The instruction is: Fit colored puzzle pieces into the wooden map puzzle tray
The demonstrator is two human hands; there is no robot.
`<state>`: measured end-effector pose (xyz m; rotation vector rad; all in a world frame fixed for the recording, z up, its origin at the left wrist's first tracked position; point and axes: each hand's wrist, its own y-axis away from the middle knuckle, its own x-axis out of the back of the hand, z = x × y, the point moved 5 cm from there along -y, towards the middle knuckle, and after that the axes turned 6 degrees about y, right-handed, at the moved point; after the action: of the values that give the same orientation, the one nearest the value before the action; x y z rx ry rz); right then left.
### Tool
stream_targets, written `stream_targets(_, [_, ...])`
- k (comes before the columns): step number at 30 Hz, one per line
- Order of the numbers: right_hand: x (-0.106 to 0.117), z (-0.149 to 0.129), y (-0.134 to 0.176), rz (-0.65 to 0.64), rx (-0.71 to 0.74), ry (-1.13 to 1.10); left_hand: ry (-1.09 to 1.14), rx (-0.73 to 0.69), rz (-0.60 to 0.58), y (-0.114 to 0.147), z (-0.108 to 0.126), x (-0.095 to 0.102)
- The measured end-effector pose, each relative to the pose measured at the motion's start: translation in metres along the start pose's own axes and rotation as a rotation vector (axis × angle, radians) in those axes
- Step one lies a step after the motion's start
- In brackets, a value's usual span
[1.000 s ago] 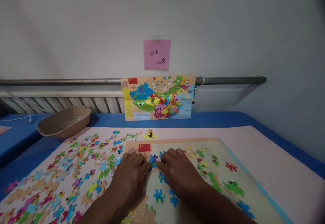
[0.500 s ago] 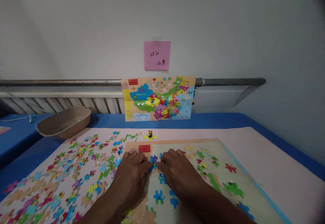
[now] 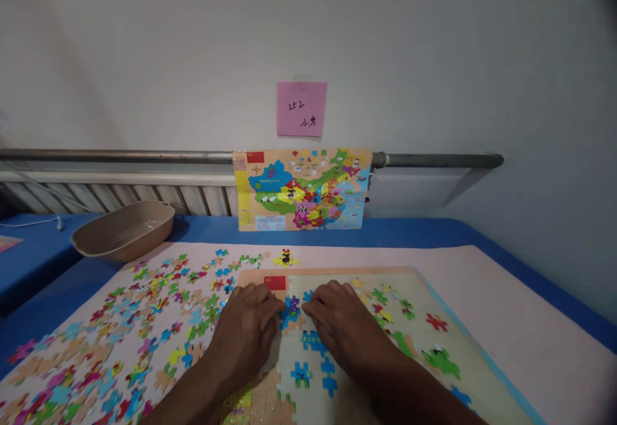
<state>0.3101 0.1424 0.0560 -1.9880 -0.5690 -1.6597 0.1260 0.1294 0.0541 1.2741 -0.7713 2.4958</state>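
Observation:
A small joined group of blue jigsaw pieces (image 3: 292, 307) with a purple grape print lies on the puzzle board, between my two hands. My left hand (image 3: 250, 322) is closed, its thumb and fingertips pressing the left side of this group. From the other side, my right hand (image 3: 340, 319) has its fingers bent together, with the thumb tip at the right edge. Its fingertips are partly hidden. Blue jigsaw pieces (image 3: 314, 341) with printed characters lie below the right hand, and another blue piece (image 3: 301, 374) is nearer me. A flag section (image 3: 274, 283) sits beyond the left hand.
Many loose pieces (image 3: 144, 309) cover the pink sheet on the left. The board's blue border (image 3: 482, 348) runs along the right. More pieces (image 3: 441, 362) lie on the board there. A beige basin (image 3: 125, 231) and a printed map (image 3: 303, 190) stand behind.
My hands have drawn slightly apart at the fingertips, showing more of the purple-printed blue pieces. The right hand has shifted a little right. The camera view has tilted slightly.

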Motion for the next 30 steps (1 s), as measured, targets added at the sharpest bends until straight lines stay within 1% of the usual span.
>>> stream_targets(3, [0.002, -0.001, 0.001, -0.03, -0.006, 0.017, -0.025, 0.038, 0.07, 0.001, -0.005, 0.003])
stream_targets(5, [0.002, -0.003, 0.002, -0.044, 0.009, 0.019, -0.047, 0.049, 0.078, 0.002, -0.005, 0.004])
stream_targets(9, [-0.001, -0.009, 0.001, -0.063, 0.066, 0.021, -0.068, 0.011, -0.002, 0.0, 0.006, 0.002])
stream_targets(11, [-0.002, -0.01, 0.001, -0.067, 0.075, 0.019, -0.081, -0.011, -0.052, -0.001, 0.012, 0.0])
stream_targets(14, [-0.002, -0.011, -0.001, -0.081, 0.073, 0.009, -0.101, -0.028, -0.09, -0.002, 0.017, -0.004])
stream_targets(17, [-0.004, -0.011, -0.001, -0.085, 0.071, 0.021, -0.143, -0.043, -0.105, -0.001, 0.018, -0.008])
stream_targets(20, [-0.006, -0.01, -0.002, -0.05, 0.093, 0.037, -0.221, -0.089, -0.119, 0.0, 0.018, -0.011])
stream_targets(22, [-0.006, -0.009, -0.002, -0.018, 0.109, 0.007, -0.251, -0.107, -0.126, 0.0, 0.018, -0.012])
stream_targets(24, [-0.004, -0.006, -0.002, 0.003, 0.093, -0.032, -0.243, -0.107, -0.123, -0.001, 0.018, -0.011])
stream_targets(28, [0.006, 0.001, 0.001, 0.026, 0.009, -0.061, -0.185, -0.081, -0.131, -0.003, 0.019, -0.009])
stream_targets(30, [0.009, 0.001, 0.003, 0.038, 0.01, -0.065, -0.169, -0.073, -0.131, -0.003, 0.02, -0.008])
